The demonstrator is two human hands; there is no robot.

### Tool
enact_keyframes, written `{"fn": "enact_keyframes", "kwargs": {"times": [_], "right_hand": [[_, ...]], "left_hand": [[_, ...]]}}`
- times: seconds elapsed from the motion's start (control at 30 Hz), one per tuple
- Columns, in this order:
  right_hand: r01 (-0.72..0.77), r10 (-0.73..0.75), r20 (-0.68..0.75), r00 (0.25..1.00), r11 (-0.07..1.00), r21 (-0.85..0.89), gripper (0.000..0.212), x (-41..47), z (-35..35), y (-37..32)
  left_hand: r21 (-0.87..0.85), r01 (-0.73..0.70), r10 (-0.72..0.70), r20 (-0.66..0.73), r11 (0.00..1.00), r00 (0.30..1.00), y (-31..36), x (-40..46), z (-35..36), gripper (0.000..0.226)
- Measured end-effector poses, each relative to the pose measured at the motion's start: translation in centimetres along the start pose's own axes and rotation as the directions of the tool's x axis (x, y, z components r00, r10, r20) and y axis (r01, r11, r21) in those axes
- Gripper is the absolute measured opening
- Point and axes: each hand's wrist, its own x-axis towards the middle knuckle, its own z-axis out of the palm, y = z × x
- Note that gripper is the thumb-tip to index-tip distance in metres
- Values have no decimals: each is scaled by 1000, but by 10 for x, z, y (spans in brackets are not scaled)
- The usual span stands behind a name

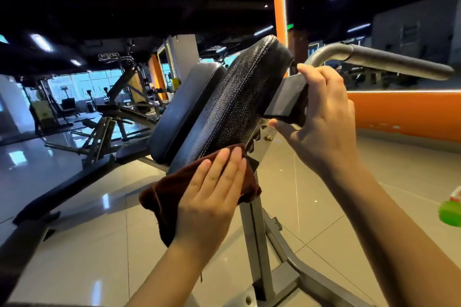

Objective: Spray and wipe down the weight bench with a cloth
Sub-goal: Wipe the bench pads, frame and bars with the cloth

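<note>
A black cracked-vinyl bench pad (239,104) stands tilted on a grey steel frame (257,244). A dark brown cloth (169,194) lies against the pad's lower edge. My left hand (212,192) presses flat on the cloth with straight fingers. My right hand (324,117) grips the dark bracket (287,97) behind the pad's upper end, fingers curled over its top and thumb under it. A green and white spray bottle (451,209) shows at the right edge, mostly cut off.
A grey handle bar (389,62) juts right from behind the pad. A second black pad (184,109) sits just left of the first. Other gym machines (119,107) stand at the back left on a glossy tile floor (324,182). An orange wall (409,112) runs along the right.
</note>
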Motion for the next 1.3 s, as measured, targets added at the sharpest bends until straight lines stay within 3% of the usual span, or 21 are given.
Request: {"fn": "enact_keyframes", "kwargs": {"times": [0.17, 0.43, 0.67, 0.8, 1.07, 1.17, 1.23, 1.3], "right_hand": [[22, -23, -18, 1000, 1000, -3, 93, -1, 3, 4], [43, -42, -26, 999, 999, 19, 87, -2, 2, 9], [44, -43, -27, 999, 998, 49, 87, -3, 3, 10], [31, -31, -15, 999, 998, 51, 88, -3, 0, 10], [50, -54, 56, 997, 996, 71, 91, -2, -8, 9], [-11, -58, 191, 980, 941, 339, 93, -1, -24, 17], [-173, -14, 308, 951, 803, 570, 91, -3, -39, 21], [-288, 58, 348, 936, 697, 657, 83, -7, -52, 22]], "left_hand": [[47, -189, 185, 79, 981, 980, 7, 18, 12, 41], [-76, -152, 159, 85, 985, 984, -1, -44, -1, 42], [-57, -144, 145, 16, 988, 989, 5, 22, 11, 39], [-58, -147, 146, -21, 987, 989, 6, 14, 17, 37], [-126, -231, 242, 81, 965, 967, -14, -30, -2, 43], [-259, -95, 99, 2, 961, 995, -4, -14, -5, 42], [-413, 78, -122, -80, 908, 989, 11, 10, -10, 45], [-534, 165, -293, -163, 829, 942, 27, 49, -18, 39]]}}
